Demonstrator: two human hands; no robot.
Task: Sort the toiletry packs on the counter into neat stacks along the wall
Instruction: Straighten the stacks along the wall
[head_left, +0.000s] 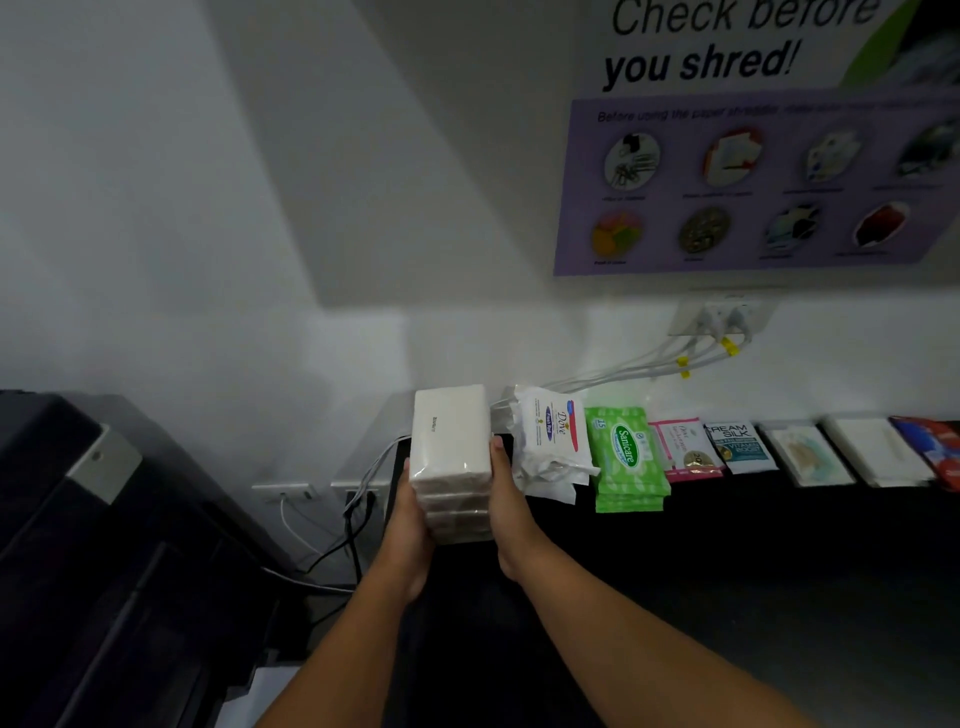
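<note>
A stack of white tissue packs (451, 441) stands at the left end of the black counter (675, 561), close to the wall. My left hand (410, 525) presses its left side and my right hand (506, 499) presses its right side. To the right runs a row of packs along the wall: white Dove wipes (553, 441), a stack of green Sanicare wipes (626, 457), pink sachets (683, 449), Cream Silk sachets (740, 447), pale packs (808, 454), white packs (878, 452) and a red pack (935, 447).
A dark printer (104, 545) stands to the left, below counter height. Cables (353, 519) hang in the gap between printer and counter. White plugs and cords (717, 332) run down the wall behind the packs. A shredder poster (753, 156) hangs above.
</note>
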